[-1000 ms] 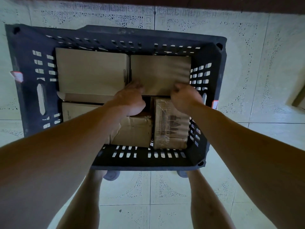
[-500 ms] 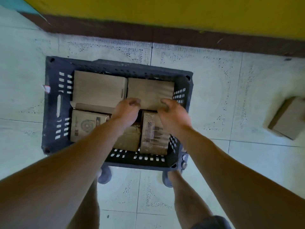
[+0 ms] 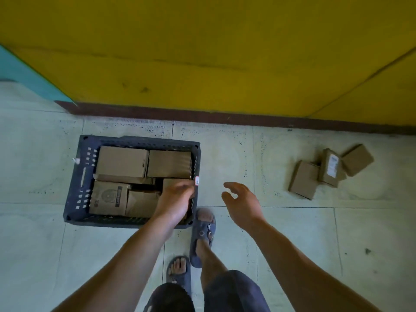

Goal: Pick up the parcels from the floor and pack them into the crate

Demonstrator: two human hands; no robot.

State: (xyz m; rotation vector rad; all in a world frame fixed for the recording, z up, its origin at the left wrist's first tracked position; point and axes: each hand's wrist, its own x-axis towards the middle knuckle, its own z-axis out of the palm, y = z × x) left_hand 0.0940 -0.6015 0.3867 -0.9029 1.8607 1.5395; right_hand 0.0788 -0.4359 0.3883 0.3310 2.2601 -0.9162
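Meanwhile the left hand (image 3: 174, 200) hovered over the crate (image 3: 77, 176), fingers curled and empty, while the right hand (image 3: 242, 202) spread open, holding nothing, probably angling toward the parcels (image 3: 326, 168) on the floor (image 3: 247, 154) at two o'clock.

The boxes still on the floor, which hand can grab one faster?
Probably the right hand: it is open, empty and out over the floor on the side of the loose parcels. The left hand is over the crate.
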